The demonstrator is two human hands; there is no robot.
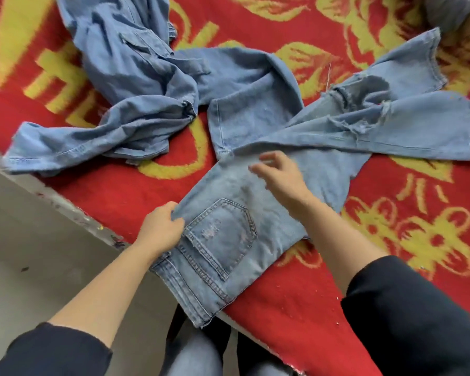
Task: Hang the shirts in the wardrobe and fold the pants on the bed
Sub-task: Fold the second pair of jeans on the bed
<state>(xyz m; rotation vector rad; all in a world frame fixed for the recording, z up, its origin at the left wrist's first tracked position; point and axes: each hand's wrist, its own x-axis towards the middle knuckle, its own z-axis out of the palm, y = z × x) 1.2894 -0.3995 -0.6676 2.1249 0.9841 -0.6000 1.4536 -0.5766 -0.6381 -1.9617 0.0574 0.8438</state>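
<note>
The left hand (160,229) pinches the jeans (223,237) at their left edge, likely anchoring them, while the right hand (280,177), fingers apart, reaches to smooth them.

Lighting: bright, soft, even; faint shadows in folds of crumpled blue denim shirt (125,77). Focus: crisp on faded light-blue denim jeans (223,240); right hand (280,175) motion-blurred. Edges: wide-angle bending, softened

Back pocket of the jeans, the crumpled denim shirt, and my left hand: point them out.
jeans back pocket (223,236): head view, middle of the stitched patch.
denim shirt (125,66): head view, its bunched body.
left hand (160,229): head view, back of the hand.
</note>
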